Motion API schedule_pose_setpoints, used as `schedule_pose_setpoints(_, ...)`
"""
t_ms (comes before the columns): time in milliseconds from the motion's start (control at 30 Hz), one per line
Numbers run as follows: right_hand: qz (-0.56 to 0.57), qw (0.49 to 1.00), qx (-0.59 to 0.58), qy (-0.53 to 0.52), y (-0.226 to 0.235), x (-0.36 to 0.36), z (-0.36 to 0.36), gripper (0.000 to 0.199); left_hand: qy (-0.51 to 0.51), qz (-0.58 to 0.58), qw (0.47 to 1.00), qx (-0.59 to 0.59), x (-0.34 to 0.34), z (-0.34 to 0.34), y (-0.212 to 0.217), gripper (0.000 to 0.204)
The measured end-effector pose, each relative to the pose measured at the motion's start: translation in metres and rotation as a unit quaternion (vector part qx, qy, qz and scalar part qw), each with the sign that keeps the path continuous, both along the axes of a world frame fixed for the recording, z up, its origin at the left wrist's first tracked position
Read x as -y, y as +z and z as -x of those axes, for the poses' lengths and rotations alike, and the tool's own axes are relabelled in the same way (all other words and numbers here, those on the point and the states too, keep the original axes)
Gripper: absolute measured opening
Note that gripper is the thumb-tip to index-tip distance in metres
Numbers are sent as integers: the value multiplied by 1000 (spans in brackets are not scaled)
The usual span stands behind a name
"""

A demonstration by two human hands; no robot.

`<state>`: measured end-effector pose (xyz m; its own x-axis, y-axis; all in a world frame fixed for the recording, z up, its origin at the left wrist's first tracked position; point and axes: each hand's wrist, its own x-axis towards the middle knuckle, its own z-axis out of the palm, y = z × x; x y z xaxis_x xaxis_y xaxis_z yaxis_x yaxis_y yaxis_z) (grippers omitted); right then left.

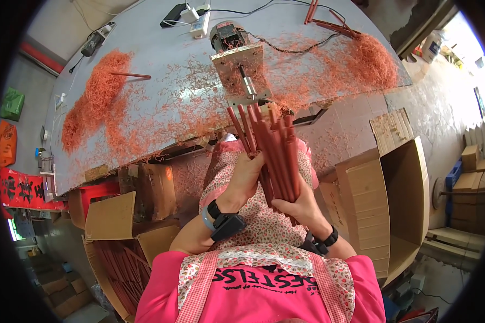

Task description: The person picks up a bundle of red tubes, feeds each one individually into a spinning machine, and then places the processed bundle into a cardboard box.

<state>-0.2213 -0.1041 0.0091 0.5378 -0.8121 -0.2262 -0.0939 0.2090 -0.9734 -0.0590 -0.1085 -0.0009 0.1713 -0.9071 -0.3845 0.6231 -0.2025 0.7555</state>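
Observation:
A thick bundle of slim reddish-brown rods (279, 156) stands tilted in front of my body, above my apron-covered lap. My right hand (302, 209) is wrapped round its lower part, thumb across the rods. At the bundle's left side, my left hand (245, 176) is closed on a few rods (244, 129), whose tops lean apart from the rest. Just beyond the rod tops, an electric motor (229, 36) is mounted on the table, with a metal chuck (248, 87) pointing towards me. My palms and the rods' lower ends are partly hidden.
Curly red shavings lie in heaps at the left (99, 86) and right (376, 62) of the grey table (156, 48). A cardboard box (129, 269) of similar rods stands at my left; another open box (404, 210) is at my right. Cables (302, 51) cross the table's back.

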Motion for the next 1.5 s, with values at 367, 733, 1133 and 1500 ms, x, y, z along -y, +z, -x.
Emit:
schedule_pose_setpoints(367, -145, 987, 67, -14, 28, 24, -10, 62, -9, -10, 1000, 25, 15, -10, 5, 22)
schedule_pose_setpoints(733, 16, 998, 52, -6, -18, -3, -12, 62, 25, 7, 1000, 3, 9, 0, -2, 26)
schedule_pose_setpoints(1133, -176, 980, 98, 2, 17, 24, -7, 52, -31, -12, 999, 34, 18, -14, 0, 24)
schedule_pose_setpoints(1500, 1, 997, 77, -15, -13, -2, -8, 60, -46, -61, 995, -60, 9, -3, 17, 24)
